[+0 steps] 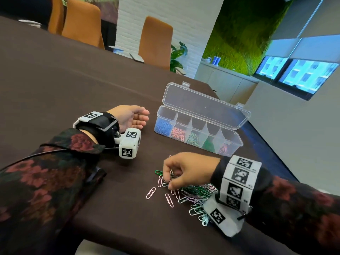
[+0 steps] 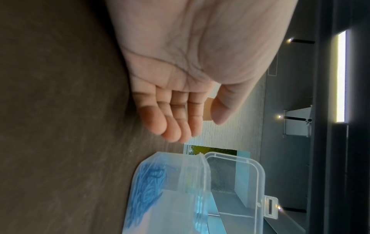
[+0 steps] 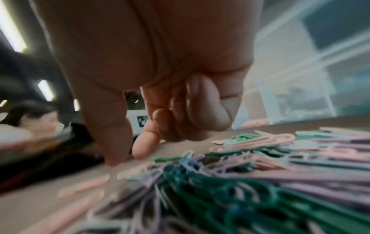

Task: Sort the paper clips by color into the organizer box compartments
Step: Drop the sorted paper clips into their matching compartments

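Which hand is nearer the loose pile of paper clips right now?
Right. The right hand is over the pile's far edge, fingertips among the clips; the left hand rests apart, beside the organizer box.

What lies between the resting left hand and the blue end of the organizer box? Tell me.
Nothing: in the left wrist view only bare dark table separates the left hand from the organizer box; the head view agrees.

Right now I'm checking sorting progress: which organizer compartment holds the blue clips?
The end compartment of the organizer box nearest the resting left hand; the next one holds pink clips.
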`<state>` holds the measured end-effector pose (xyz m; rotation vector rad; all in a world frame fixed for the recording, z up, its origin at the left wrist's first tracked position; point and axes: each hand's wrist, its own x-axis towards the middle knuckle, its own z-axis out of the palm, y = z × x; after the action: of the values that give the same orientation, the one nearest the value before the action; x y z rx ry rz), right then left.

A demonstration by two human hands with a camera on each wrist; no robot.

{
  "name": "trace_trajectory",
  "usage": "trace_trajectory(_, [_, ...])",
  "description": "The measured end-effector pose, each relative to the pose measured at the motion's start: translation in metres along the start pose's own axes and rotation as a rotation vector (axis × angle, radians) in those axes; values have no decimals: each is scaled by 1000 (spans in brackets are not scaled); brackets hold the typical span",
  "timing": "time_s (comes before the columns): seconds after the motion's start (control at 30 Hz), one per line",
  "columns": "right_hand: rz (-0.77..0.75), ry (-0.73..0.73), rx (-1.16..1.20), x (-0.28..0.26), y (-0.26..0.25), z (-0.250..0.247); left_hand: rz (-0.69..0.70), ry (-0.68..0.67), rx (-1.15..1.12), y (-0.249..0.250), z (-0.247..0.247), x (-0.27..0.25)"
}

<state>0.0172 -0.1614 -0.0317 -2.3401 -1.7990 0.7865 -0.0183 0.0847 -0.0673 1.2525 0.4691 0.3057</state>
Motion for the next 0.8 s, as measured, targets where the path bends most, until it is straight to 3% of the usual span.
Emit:
trace_trajectory(0.2, [-13,30,-229,1,-10,4,-3,-3,12,0,1,-1])
trace_trajectory(0.3, [-19,66,-211,1,-9,6,-3,-5,15,0,2,-2])
trace_trajectory(0.5, [-17,-20,-153,5,0,3,-3,-3,8,0,1,-1])
trace_trajectory(0.6, [-2,47,270,2,13,-4,-1,-9,8,1,1,-1])
trace_trajectory(0.73, [116,341,1020,-1,32,-21,-6,-8,13,0,0,0])
trace_trajectory(0.8, [179,448,1256,0,38,-28,-9,-7,20,0,0,0])
